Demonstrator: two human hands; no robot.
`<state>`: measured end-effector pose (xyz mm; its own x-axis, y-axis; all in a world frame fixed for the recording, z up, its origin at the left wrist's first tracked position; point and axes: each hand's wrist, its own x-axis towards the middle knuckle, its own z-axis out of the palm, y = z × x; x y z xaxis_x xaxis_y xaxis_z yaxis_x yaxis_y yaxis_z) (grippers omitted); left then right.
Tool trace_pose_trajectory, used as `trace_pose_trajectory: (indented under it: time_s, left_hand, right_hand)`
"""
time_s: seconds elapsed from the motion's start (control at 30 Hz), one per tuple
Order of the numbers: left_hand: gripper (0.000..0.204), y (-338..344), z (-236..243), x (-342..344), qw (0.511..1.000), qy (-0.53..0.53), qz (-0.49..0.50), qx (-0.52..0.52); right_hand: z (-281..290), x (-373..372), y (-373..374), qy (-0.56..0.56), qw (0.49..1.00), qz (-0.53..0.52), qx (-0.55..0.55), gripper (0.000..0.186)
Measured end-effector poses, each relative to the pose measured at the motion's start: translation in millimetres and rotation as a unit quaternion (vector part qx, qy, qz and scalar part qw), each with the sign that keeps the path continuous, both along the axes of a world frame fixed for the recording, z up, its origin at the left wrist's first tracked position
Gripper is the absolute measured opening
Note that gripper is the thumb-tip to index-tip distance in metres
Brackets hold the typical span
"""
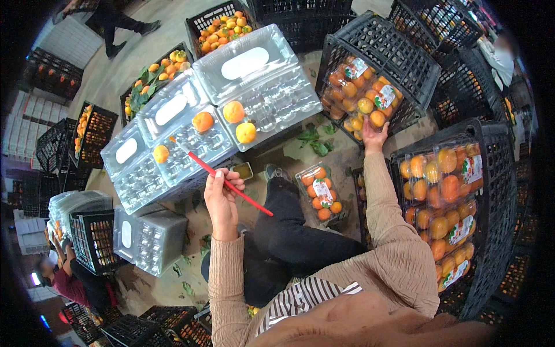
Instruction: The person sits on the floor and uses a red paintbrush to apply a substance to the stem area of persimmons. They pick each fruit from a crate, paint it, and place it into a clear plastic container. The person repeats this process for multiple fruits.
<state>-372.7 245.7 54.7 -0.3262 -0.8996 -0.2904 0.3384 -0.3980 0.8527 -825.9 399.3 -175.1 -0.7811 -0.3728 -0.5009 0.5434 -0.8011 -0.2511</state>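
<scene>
My left hand [221,199] is closed around the red handle of a paintbrush [201,163], its tip pointing up and left over the open clear plastic fruit trays [191,153]. A few orange persimmons lie in these trays, among them a yellowish persimmon [245,133] and a smaller persimmon [161,154]. Reaching away to the right, my right hand [374,137] has its fingers around a persimmon [377,118] at the mouth of a tilted black crate [384,49]. Behind that fruit, inside the crate, are labelled clear packs of persimmons [352,84].
A filled pack [321,194] rests on the floor beside my knee. At right stands a black crate [494,173] of packed fruit. Stacked empty trays [150,240] are at left. Crates of loose fruit [222,32] stand behind the trays. Another person [75,277] sits at lower left.
</scene>
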Motion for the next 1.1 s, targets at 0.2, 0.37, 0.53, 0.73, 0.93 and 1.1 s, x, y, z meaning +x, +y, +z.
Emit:
trace_pose_trajectory:
  time_s: [0.2, 0.37, 0.53, 0.73, 0.93, 1.1]
  left_hand:
    - [0.017, -2, 3, -2, 1.0, 0.008, -0.002, 0.0]
    - [0.018, -6, 5, 1, 1.0, 0.013, 0.02, -0.008]
    - [0.018, -5, 6, -2, 0.999, 0.028, 0.017, -0.003]
    - [0.018, -7, 5, 5, 0.999, 0.042, 0.019, 0.009]
    - [0.018, -4, 6, 3, 0.999, 0.04, 0.009, 0.013]
    - [0.018, -7, 3, 4, 0.999, 0.032, 0.015, 0.017]
  right_hand:
    - [-10, -4, 11, 0.006, 0.997, -0.001, 0.074, 0.05]
    - [-13, 14, -2, 0.033, 0.994, 0.0, 0.107, 0.041]
    - [-38, 20, -3, 0.028, 0.994, -0.095, 0.053, 0.032]
    - [-17, 59, -59, 0.017, 0.974, 0.198, 0.106, 0.03]
    - [2, 28, -128, 0.092, 0.978, 0.173, 0.066, 0.037]
    - [4, 14, -160, 0.062, 0.996, 0.025, 0.054, 0.037]
